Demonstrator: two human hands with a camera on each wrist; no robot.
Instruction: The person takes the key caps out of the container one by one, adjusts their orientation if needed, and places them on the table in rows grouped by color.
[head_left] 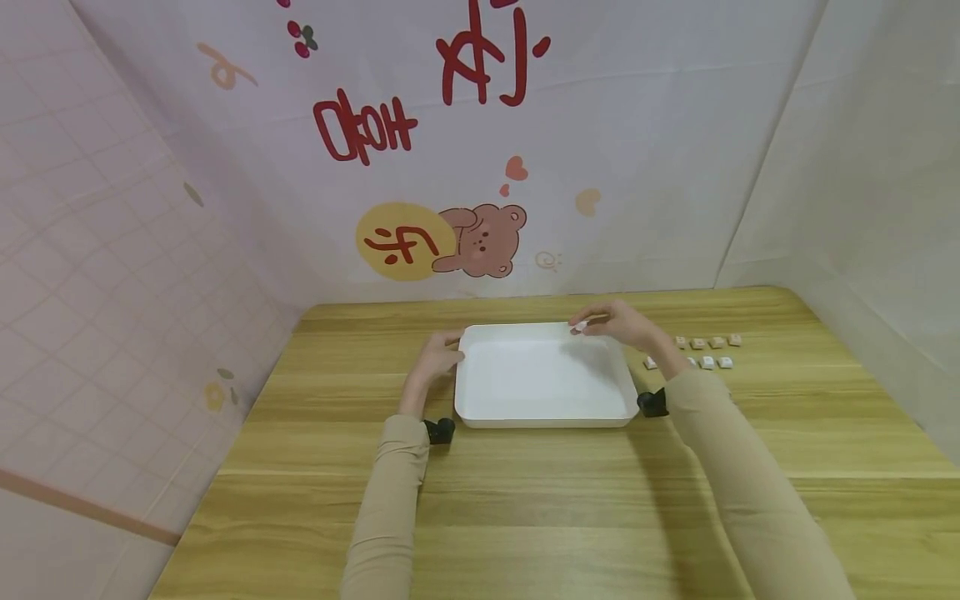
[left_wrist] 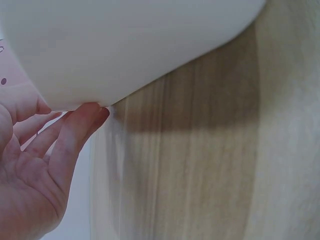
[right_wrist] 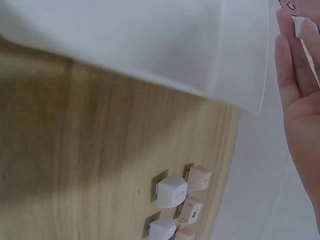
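A shallow white tray (head_left: pixel 540 375) lies on the wooden table. At its left side, my left hand (head_left: pixel 437 357) holds the edge; in the left wrist view the thumb and curled fingers of this hand (left_wrist: pixel 45 150) meet the tray's outer wall (left_wrist: pixel 125 45). Above the far right rim, my right hand (head_left: pixel 618 323) pinches a small white keycap (head_left: pixel 579 327) between thumb and fingers. The right wrist view shows the same keycap (right_wrist: pixel 299 26) partly hidden by the fingertips of the hand (right_wrist: pixel 305 105). The tray's inside is plain white.
Right of the tray, white keycaps (right_wrist: pixel 172 191) and pale pink keycaps (right_wrist: pixel 199 178) stand in two rows, partly behind the right forearm in the head view. A printed cloth (head_left: pixel 637 150) hangs behind the table (head_left: pixel 540 517).
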